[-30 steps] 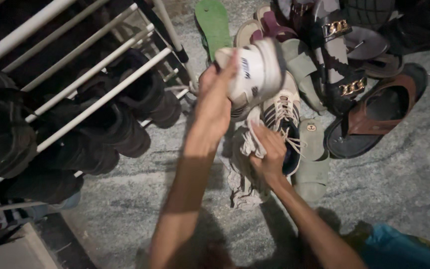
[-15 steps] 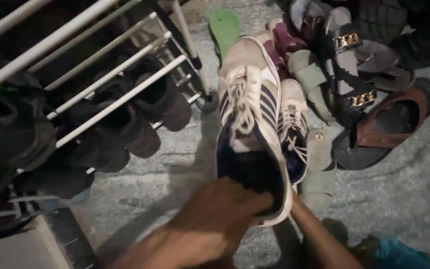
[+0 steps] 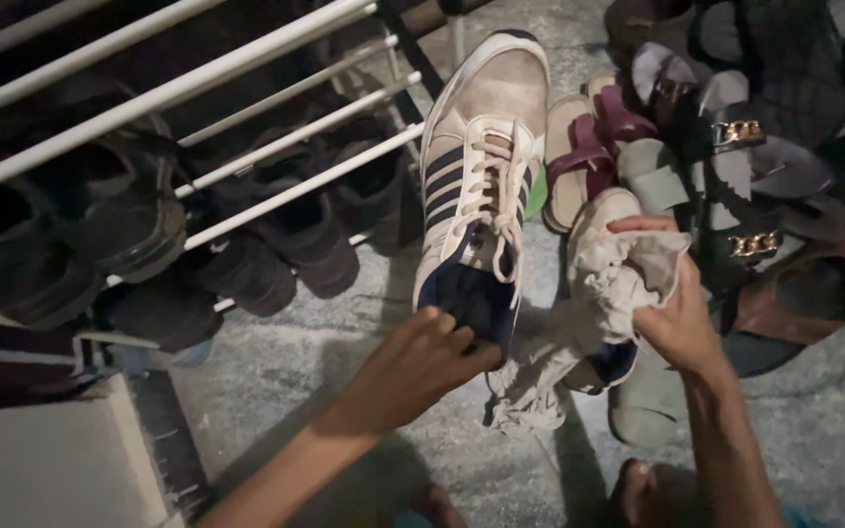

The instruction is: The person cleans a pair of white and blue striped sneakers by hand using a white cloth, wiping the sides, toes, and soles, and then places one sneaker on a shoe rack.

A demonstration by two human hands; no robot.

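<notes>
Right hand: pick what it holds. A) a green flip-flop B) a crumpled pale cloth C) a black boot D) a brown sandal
B: the right hand grips a crumpled pale cloth, while the left hand holds the striped sneaker by its heel.

Left hand [image 3: 413, 367] now gripping the striped sneaker [image 3: 481, 186] by its heel instead of its sole, shoe turning laces-up and reaching toward the rack's end, right hand [image 3: 677, 323] lifting the bunched grey cloth [image 3: 618, 279] off the floor.
</notes>
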